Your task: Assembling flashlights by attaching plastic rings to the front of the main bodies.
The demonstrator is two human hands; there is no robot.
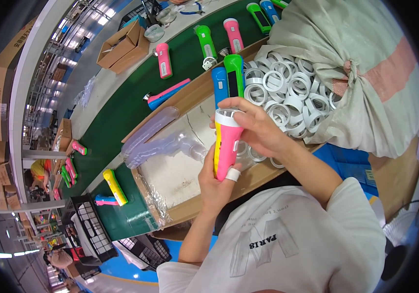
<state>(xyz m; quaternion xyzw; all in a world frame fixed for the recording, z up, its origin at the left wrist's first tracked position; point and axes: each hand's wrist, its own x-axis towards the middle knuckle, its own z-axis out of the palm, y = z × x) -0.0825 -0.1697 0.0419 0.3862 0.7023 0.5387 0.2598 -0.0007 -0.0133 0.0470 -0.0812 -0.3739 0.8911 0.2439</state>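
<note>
Rings (295,103) right of held flashlight (227,146); conveyor (121,105) left

Left hand (213,189) curled below curved right hand (264,130)

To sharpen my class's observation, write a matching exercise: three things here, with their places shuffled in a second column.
Things:
1. Pink-and-yellow flashlight
2. Pile of white rings
3. Open brown box

Places:
A. Beside the pale sack
B. On the pale ledge beyond the green belt
C. Left hand around it, right hand at its head

Pairs: 1-C; 2-A; 3-B
</note>
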